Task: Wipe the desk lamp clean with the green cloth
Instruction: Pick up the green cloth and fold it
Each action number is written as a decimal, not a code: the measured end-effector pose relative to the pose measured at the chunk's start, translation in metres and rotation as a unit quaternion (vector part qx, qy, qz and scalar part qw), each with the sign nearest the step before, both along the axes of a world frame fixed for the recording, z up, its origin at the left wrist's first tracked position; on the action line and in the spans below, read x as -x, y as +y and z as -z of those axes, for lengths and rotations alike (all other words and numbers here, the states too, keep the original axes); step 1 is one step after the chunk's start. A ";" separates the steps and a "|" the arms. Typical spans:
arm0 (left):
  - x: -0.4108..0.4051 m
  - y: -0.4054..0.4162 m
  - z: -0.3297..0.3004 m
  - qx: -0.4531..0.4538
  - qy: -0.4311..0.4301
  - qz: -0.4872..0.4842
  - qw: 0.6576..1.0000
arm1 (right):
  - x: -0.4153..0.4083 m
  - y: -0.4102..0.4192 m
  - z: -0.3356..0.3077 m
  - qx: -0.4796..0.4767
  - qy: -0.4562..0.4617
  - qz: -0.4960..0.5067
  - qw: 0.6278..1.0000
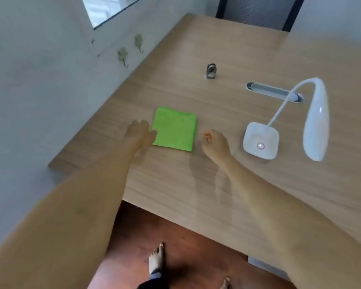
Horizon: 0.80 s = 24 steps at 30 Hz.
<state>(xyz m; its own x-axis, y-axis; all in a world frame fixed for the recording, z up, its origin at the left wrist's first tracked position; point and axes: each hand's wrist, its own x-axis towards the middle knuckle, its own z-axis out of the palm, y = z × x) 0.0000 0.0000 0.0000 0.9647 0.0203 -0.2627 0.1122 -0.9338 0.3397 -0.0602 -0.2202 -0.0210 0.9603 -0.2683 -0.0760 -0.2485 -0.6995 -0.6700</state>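
Note:
A folded green cloth [174,129] lies flat on the wooden desk [196,184]. My left hand [141,131] hovers at the cloth's left edge, fingers apart, holding nothing; contact with the cloth is unclear because of blur. My right hand [215,143] is curled into a loose fist just right of the cloth, empty. A white desk lamp [261,140] stands to the right, with a square base, a round button, a thin bent neck and a long head [317,122] drooping down.
A small grey ring-shaped object [211,71] stands further back on the desk. A grey cable slot [273,91] is set in the desktop behind the lamp. The wall with hooks [123,56] runs along the left. My bare feet stand on the floor below the desk edge.

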 end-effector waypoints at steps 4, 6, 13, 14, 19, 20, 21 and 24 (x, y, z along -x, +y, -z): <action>-0.013 0.005 0.010 0.095 0.028 -0.050 0.994 | -0.027 0.027 0.001 -0.071 0.040 0.082 0.993; -0.019 0.001 0.016 0.125 0.038 -0.055 0.990 | -0.038 0.036 0.003 -0.087 0.062 0.106 0.989; -0.036 -0.002 0.030 0.201 0.037 -0.135 0.970 | -0.058 0.039 0.014 -0.194 0.114 0.177 0.958; -0.035 -0.001 0.033 0.218 0.041 -0.149 0.964 | -0.059 0.038 0.014 -0.222 0.120 0.183 0.950; -0.027 -0.002 0.034 0.339 0.069 -0.235 0.908 | -0.057 0.034 0.010 -0.304 0.116 0.168 0.931; -0.026 -0.003 0.030 0.360 0.078 -0.239 0.898 | -0.054 0.034 0.007 -0.318 0.110 0.159 0.928; -0.024 -0.004 0.026 0.380 0.093 -0.238 0.889 | -0.052 0.033 0.005 -0.333 0.104 0.153 0.924; -0.018 -0.007 0.013 0.419 0.142 -0.219 0.869 | -0.041 0.026 -0.005 -0.358 0.071 0.146 0.919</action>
<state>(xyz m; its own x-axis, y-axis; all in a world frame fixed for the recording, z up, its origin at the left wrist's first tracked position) 0.0178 -0.0069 -0.0131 0.8059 0.0562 -0.5893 0.5860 -0.2175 0.7806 -0.0188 -0.1947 -0.0157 0.8216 -0.3457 -0.4533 -0.4769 0.0187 -0.8787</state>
